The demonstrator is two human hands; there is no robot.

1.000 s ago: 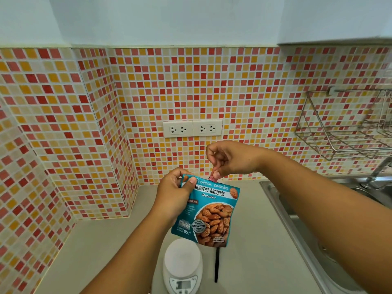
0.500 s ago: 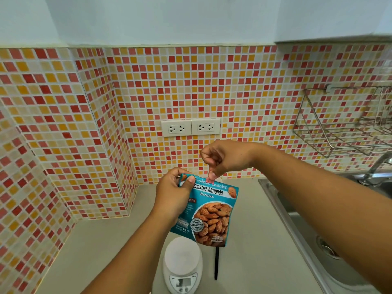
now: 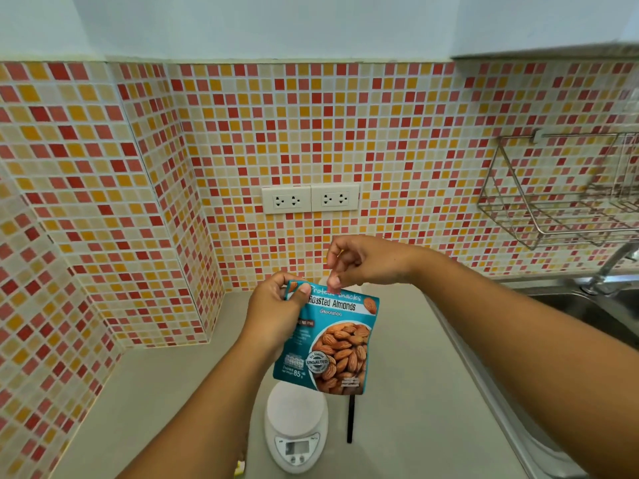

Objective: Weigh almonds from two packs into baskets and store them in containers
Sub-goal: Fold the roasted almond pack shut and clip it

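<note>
Left hand (image 3: 276, 314) grips almond pack (image 3: 332, 340) at top-left corner; right hand (image 3: 366, 262) pinches top edge. Pack prob. light, thin, crinkly, slick film — hold near the seal, w/ scale (image 3: 296, 426) below.

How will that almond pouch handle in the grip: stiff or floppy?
Likely floppy: the roasted almonds pouch hangs from the left hand gripping one top corner. Probably light; label reads 85 g. Glossy film may be slippery. The right hand pinches its top edge.

Counter left: I see bare counter (image 3: 145, 392) btwn tiled wall (image 3: 86, 236) & scale (image 3: 296, 426), room to pass.
Centre: almond pack (image 3: 332, 340) held above scale, blocks it.
Right of scale: thin black stick (image 3: 351, 420), then open counter to sink (image 3: 587, 305).
Upper right: wire rack (image 3: 560, 198) juts from wall.
</note>
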